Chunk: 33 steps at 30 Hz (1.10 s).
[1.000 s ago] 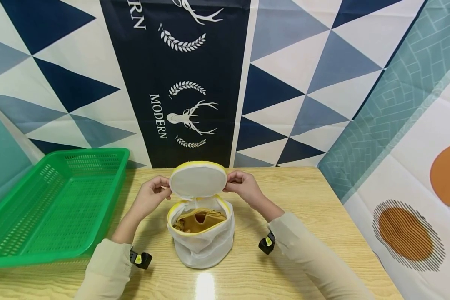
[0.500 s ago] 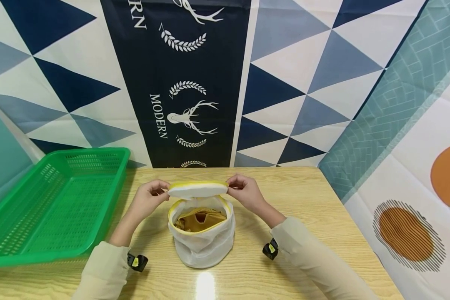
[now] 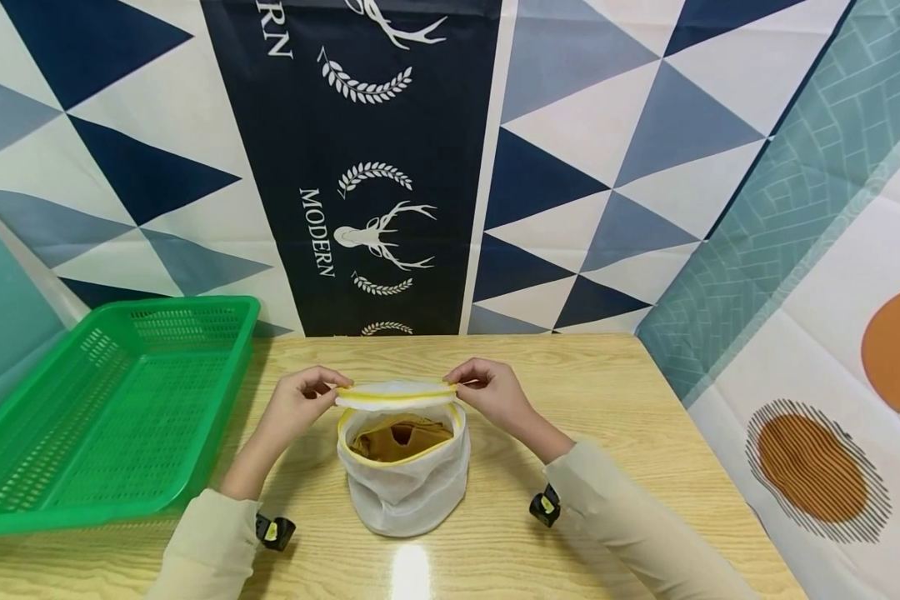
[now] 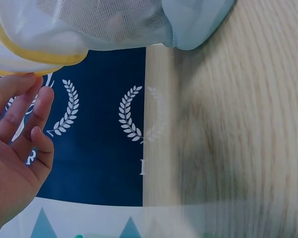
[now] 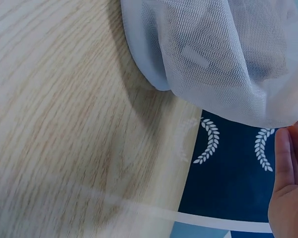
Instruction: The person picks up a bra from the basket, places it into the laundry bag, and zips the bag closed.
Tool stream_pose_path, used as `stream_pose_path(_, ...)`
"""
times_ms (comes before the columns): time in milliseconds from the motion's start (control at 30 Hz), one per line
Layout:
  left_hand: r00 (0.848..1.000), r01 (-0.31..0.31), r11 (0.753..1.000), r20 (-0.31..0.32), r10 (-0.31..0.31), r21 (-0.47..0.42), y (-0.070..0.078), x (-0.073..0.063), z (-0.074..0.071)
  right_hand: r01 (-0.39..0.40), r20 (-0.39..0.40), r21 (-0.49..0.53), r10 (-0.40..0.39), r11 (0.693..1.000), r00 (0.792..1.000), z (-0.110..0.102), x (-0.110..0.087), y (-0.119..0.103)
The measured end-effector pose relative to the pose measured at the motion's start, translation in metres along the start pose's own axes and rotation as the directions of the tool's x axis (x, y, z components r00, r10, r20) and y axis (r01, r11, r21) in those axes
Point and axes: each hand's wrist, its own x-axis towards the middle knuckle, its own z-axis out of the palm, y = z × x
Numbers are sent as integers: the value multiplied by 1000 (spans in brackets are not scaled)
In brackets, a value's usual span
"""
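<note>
The bag (image 3: 412, 496), white mesh with yellow edging, is standing near the middle of the surface (image 3: 585, 379), its mouth gaping upward. The left hand (image 3: 298, 398) is pinching the left end of the lid (image 3: 396, 390) between thumb and forefinger, and the right hand (image 3: 492, 390) is pinching the right end, so both hands are holding the 1 lid over the far side of the mouth. The lid is hiding the far part of the rim. Inside the bag, brownish-yellow cloth (image 3: 378, 442) is lying bunched, with a dark hollow showing near its middle. The green basket (image 3: 138, 425) is resting on the left, and the left forearm (image 3: 253, 467) is lying between it and the bag. The right forearm (image 3: 542, 435) is reaching in from the lower right. 2 black cameras (image 3: 275, 531), 1 at each cuff, are flanking the bag, and a bright glare (image 3: 410, 575) is falling on the surface just in front of it. A backdrop (image 3: 390, 150) printed with triangles, deer and MODERN is rising behind. In the left wrist view, the thumb and forefinger are touching the yellow edging while the other fingers are curving loosely. In the right wrist view, mesh is filling the top and the hand is running out of the picture, leaving its grip partly hidden.
</note>
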Motion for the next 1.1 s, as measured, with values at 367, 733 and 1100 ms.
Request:
stream_pose_path(367,1000,-11,999,-12,12,45,-3,-6,1,42,46,-45,-40,998,998,-3,-13,-29)
stream_pose_path(733,999,-45,997,-18,46,59,-5,-8,3,48,76,-77,-43,996,996,-2,-4,5)
stream_pose_path(1100,998,-71,996,3,71,50,-4,-10,5,62,85,-128,-51,990,995,-5,-2,13)
